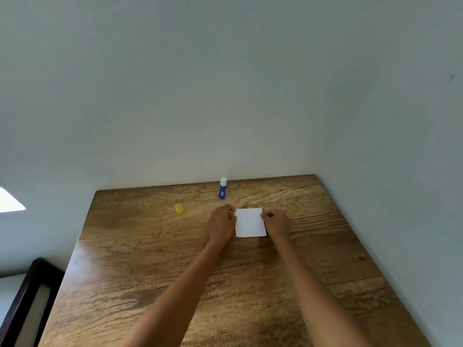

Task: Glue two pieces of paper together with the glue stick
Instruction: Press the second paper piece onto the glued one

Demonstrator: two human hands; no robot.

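a white, roughly square piece of paper (250,222) is seen lying flat on the brown wood-grain table (150,284), past its middle toward the wall. it is flanked by both hands: the left hand (221,225) is curled at the paper's left edge, the right hand (275,222) curled at its right edge, and the far corners appear to be pinched, though the fingertips are too small to be made out for sure. whether one sheet or two are stacked cannot be told. beyond the paper, the blue glue stick with its white tip (222,188) is stood upright near the wall. a small yellow cap (179,208) is set apart to the left. a dark frame (30,296) is cut off at the lower left edge.
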